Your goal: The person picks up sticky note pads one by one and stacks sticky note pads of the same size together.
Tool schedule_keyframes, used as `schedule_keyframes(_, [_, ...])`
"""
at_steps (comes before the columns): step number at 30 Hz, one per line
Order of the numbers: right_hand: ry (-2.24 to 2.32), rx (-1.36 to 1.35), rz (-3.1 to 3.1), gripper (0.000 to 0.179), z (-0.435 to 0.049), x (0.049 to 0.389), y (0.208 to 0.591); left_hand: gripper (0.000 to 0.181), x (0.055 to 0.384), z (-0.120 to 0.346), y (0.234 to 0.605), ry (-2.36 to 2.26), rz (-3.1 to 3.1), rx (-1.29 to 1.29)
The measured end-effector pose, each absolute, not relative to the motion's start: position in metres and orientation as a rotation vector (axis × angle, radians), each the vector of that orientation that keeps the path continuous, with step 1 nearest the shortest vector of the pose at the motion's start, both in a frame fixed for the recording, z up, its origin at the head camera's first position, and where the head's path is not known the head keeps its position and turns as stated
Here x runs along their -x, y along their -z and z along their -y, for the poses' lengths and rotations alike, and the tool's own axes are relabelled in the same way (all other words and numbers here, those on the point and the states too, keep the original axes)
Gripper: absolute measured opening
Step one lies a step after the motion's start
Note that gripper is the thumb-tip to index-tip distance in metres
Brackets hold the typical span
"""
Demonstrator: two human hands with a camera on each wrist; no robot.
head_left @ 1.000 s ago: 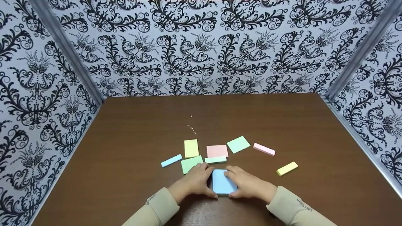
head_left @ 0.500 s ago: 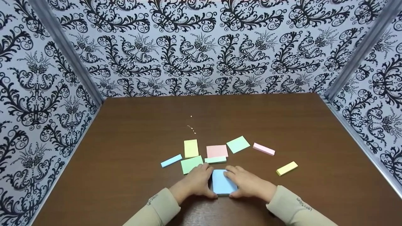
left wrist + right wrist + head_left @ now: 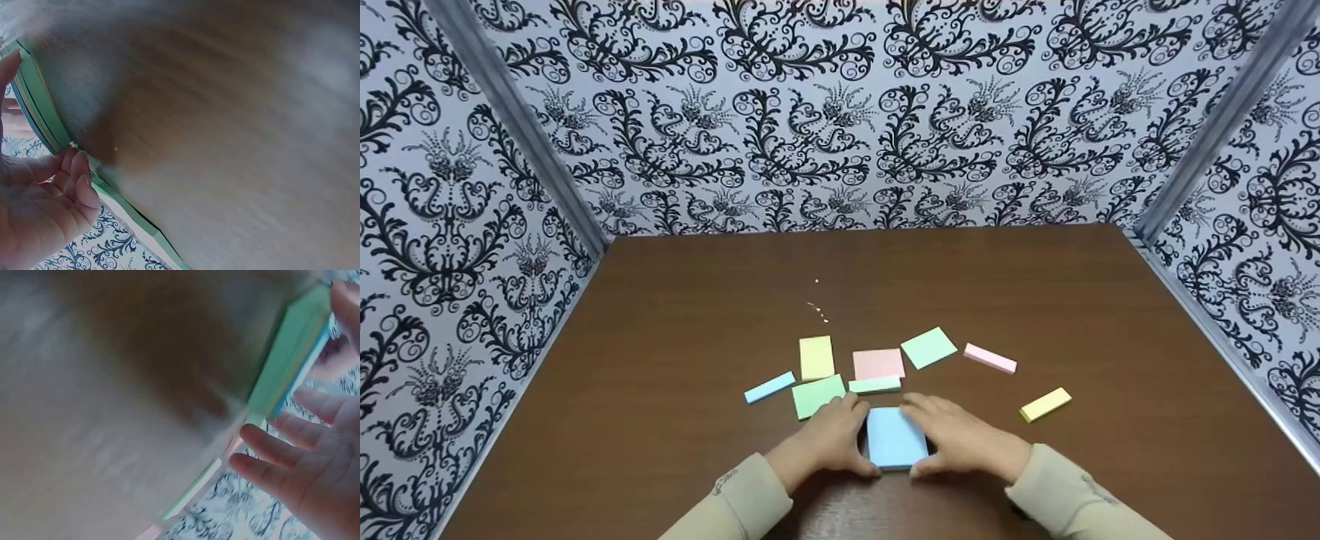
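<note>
A square stack of sticky notes (image 3: 896, 439) with a blue top lies on the table between the two hands. Its side (image 3: 42, 104) shows green and yellow layers under the blue. The left hand (image 3: 832, 435) holds the stack's left side, thumb at the near corner and curled fingers toward the far end. Along the right side, the right hand (image 3: 960, 435) has its thumb by the near corner and its index finger by the far one. In the right wrist view its fingers (image 3: 267, 444) are spread and fairly straight beside the stack.
Beyond the hands lie a yellow pad (image 3: 816, 358), a green pad (image 3: 817, 396), a pink pad (image 3: 877, 364), a pale green pad (image 3: 928, 348) and a narrow green strip (image 3: 874, 385). Narrow blue (image 3: 769, 387), pink (image 3: 990, 358) and yellow (image 3: 1045, 405) blocks flank them. Patterned walls surround the table.
The right hand has eased slightly rightward, its fingers off the blue top and its thumb a little away from the near corner. The left hand and the stack have stayed in place.
</note>
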State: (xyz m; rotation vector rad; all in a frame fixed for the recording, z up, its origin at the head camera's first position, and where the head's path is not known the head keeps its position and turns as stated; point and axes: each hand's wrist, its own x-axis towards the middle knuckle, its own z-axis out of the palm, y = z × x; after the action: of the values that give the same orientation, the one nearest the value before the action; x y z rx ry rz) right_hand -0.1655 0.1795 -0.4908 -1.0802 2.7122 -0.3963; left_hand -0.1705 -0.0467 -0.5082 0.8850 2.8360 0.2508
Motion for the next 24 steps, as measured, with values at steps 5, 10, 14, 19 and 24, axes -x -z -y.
schedule_keyframes(5, [0.378, 1.131, -2.864, 0.042, -0.226, 0.183, 0.482, 0.087, 0.169, 0.048, 0.506, -0.258, -2.832, -0.892])
schedule_keyframes(10, [0.289, 1.232, -2.949, 0.021, -0.284, 0.198, 0.476, 0.087, 0.169, 0.049, 0.507, -0.272, -2.817, -0.883])
schedule_keyframes(14, [0.199, 1.225, -2.944, 0.027, -0.315, 0.198, 0.480, 0.098, 0.169, 0.051, 0.507, -0.277, -2.802, -0.860])
schedule_keyframes(19, [0.085, 1.238, -2.962, 0.024, -0.332, 0.194, 0.486, 0.110, 0.168, 0.051, 0.506, -0.276, -2.763, -0.824])
schedule_keyframes(24, [0.115, 1.325, -2.974, 0.022, -0.334, 0.194, 0.491, 0.109, 0.169, 0.051, 0.505, -0.324, -2.733, -0.823])
